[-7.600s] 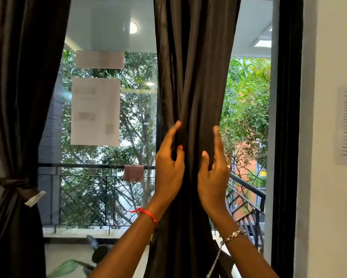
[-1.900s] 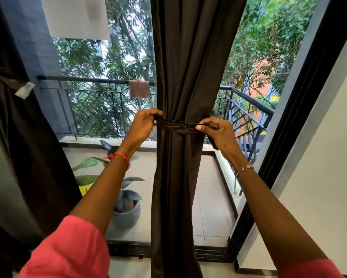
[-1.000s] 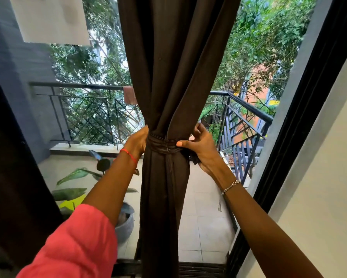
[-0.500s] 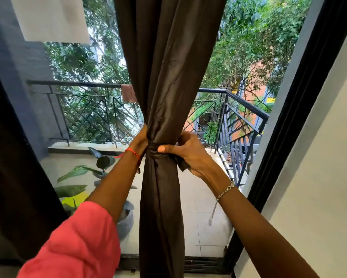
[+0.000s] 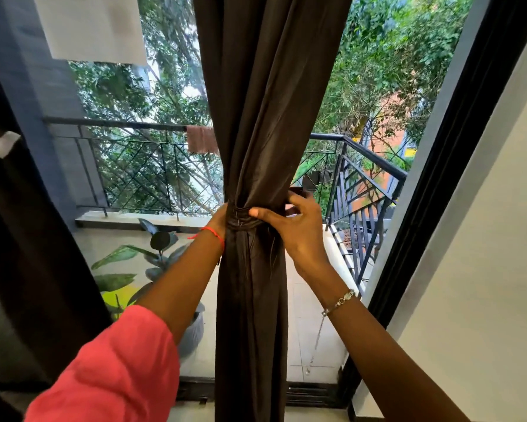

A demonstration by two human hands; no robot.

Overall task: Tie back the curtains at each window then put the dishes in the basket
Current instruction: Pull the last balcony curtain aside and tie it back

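Observation:
A dark brown curtain [image 5: 265, 117] hangs in the middle of the window, cinched at waist height by a matching tie-back band [image 5: 241, 222]. My left hand [image 5: 221, 219] reaches behind the curtain's left side at the band, mostly hidden by the fabric. My right hand [image 5: 292, 226] grips the band from the right, thumb pressed across the front and fingers curled behind. A second dark curtain [image 5: 27, 239] at the left edge is held by its own tie [image 5: 0, 141]. No dishes or basket are in view.
Beyond the glass lies a tiled balcony with a black railing [image 5: 362, 166] and a potted plant [image 5: 152, 269]. A paper sheet [image 5: 94, 25] is stuck on the pane. The black window frame [image 5: 439, 193] and a white wall [image 5: 484, 269] stand at the right.
The band has gone from stretched flat across the curtain to drawn tight around it. Both hands have closed in on the gathered fabric, the left slipping behind it.

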